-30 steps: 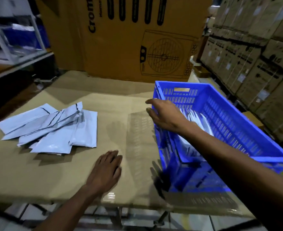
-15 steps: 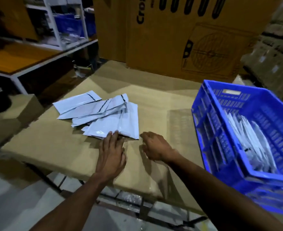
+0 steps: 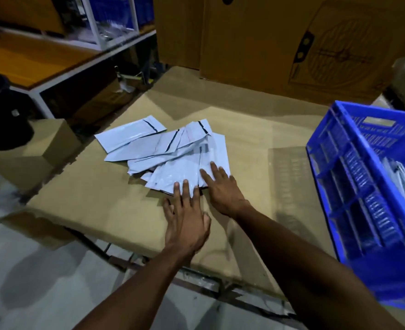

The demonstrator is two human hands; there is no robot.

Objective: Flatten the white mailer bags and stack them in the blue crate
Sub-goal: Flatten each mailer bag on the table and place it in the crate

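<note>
On the cardboard-topped counter (image 3: 244, 129), your left hand (image 3: 187, 217) and right hand (image 3: 222, 189) lie spread, fingers flat on the loose fan of white plastic mailer bags (image 3: 170, 151). Slick film: press unevenly and the bags probably skid or crease. Blue slatted plastic crate (image 3: 353, 186) sits right.

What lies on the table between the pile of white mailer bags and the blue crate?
Only bare brown cardboard tabletop lies between the white plastic mailer bags and the blue plastic crate, in the head view.
</note>
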